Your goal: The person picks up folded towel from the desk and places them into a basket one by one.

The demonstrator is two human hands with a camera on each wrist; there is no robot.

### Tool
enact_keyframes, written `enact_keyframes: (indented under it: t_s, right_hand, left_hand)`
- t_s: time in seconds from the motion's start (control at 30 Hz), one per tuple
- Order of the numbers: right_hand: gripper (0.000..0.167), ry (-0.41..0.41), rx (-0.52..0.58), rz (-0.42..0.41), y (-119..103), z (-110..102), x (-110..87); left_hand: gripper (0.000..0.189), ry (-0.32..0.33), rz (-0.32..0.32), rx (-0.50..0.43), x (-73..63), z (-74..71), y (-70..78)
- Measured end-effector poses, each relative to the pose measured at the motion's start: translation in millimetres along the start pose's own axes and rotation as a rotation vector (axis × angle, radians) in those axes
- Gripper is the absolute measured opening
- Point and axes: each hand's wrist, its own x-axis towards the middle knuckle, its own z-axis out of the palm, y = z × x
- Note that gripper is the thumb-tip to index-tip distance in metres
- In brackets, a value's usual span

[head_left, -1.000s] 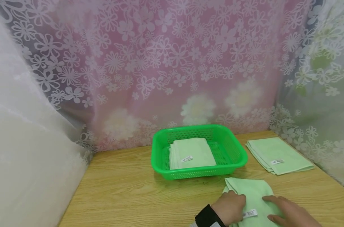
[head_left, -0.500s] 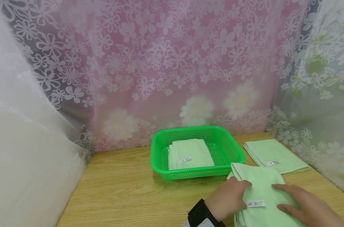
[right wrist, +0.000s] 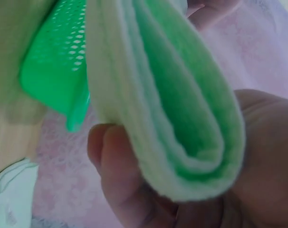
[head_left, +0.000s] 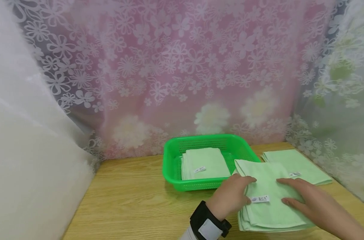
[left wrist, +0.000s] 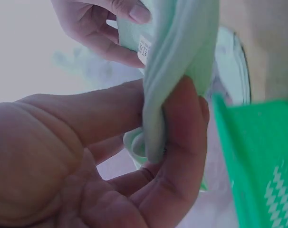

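Both hands hold a folded pale green towel [head_left: 269, 213] with a white label, lifted in front of the basket. My left hand [head_left: 230, 195] pinches its left edge; in the left wrist view the thumb is on one face and curled fingers [left wrist: 182, 142] on the other. On the opposite edge, my right hand [head_left: 314, 200] grips the towel, and the right wrist view shows its layered fold [right wrist: 191, 137] between thumb and fingers. The green plastic basket [head_left: 194, 185] stands behind, another folded towel [head_left: 207, 161] lying inside it. The held towel overlaps the basket's front right corner in the head view.
A further folded towel [head_left: 305, 165] lies on the wooden table [head_left: 125, 200] right of the basket, partly hidden by the held one. A flowered curtain [head_left: 185, 83] hangs along the back, with more sheeting at the left and right sides.
The held towel has come up off the table and moved forward toward the basket, both hands keeping their grip. The basket and the other towels stay in place.
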Motion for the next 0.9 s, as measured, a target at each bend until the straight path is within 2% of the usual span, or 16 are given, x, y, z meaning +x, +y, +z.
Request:
enact_keyframes:
  t_s: [0.13, 0.27, 0.5, 0.67, 0.9]
  right_hand:
    - [0.055, 0.030, 0.055, -0.096, -19.6, -1.4, 25.8]
    - [0.054, 0.022, 0.135, -0.158, -45.2, -1.3, 52.8]
    - [0.052, 0.007, 0.228, -0.192, -82.0, 0.2, 84.2]
    - [0.050, 0.018, 0.219, -0.224, -99.0, 4.6, 101.0]
    - [0.052, -0.031, 0.247, -0.229, -109.4, 10.1, 116.2]
  left_hand:
    - [0.060, 0.035, -0.049, 0.004, -3.3, -20.1, -16.8]
    - [0.063, 0.055, -0.097, 0.000, -12.4, -44.4, -39.0]
    - [0.053, 0.069, -0.131, -0.120, -28.6, -80.9, -74.2]
    - [0.049, 0.072, -0.163, -0.173, -37.7, -94.8, -88.7]
    - [0.039, 0.083, -0.193, -0.162, -42.0, -100.9, -101.3]
